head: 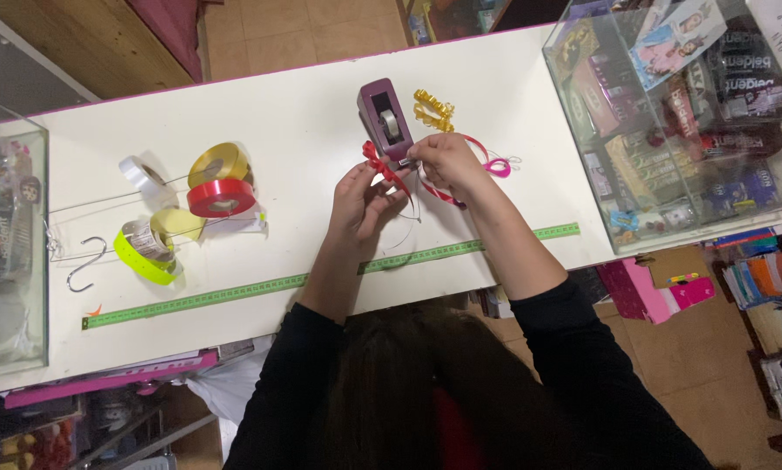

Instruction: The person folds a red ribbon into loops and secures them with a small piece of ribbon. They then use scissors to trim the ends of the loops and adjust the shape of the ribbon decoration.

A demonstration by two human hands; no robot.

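Both hands' grip pinches a red ribbon bow (375,162), left hand (360,204), right hand (447,161), beside the tape-filled dispenser (385,120).

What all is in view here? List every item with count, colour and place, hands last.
tape dispenser: one, dark purple, table centre
red ribbon: one, red, between the hands
curled ribbon: one, gold, right of the dispenser
ribbon rolls: several, gold, red, white, yellow, table left
measuring tape: one, green, along the table's near edge
hook: one, metal, far left
glass case: one, clear, full of boxes, right
table: one, white
left hand: holds the red ribbon
right hand: at the dispenser's front end
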